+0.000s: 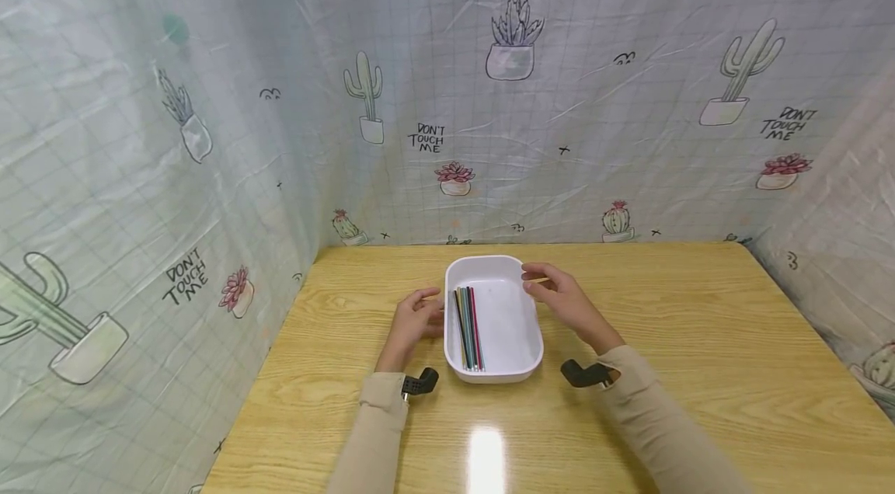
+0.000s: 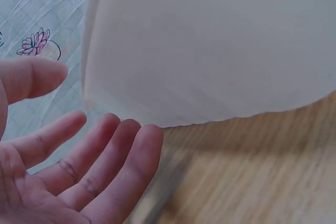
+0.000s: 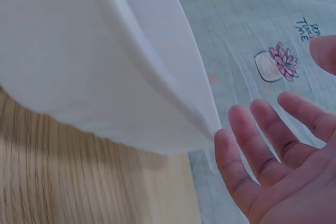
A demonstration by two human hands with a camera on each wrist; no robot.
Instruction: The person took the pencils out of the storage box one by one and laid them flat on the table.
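Observation:
A white rectangular tray (image 1: pixel 505 327) with rounded corners sits on the wooden table between the two hands. Several thin coloured sticks (image 1: pixel 467 329) lie side by side along its left half. Beside the tray's left wall is the left hand (image 1: pixel 412 321), its fingers relaxed and holding nothing. In the left wrist view those fingertips come right at the lower edge of the tray wall (image 2: pixel 210 45). The right hand (image 1: pixel 565 301) is by the tray's far right side, fingers loosely extended. From the right wrist, its fingertips show close to the tray's end (image 3: pixel 68 61), palm bare.
The wooden table (image 1: pixel 671 323) extends to both sides of the tray. A cactus-printed curtain (image 1: pixel 559 168) hangs behind the table and along both sides. Black wrist mounts (image 1: pixel 586 373) stick out from the sleeves near the tray's front corners.

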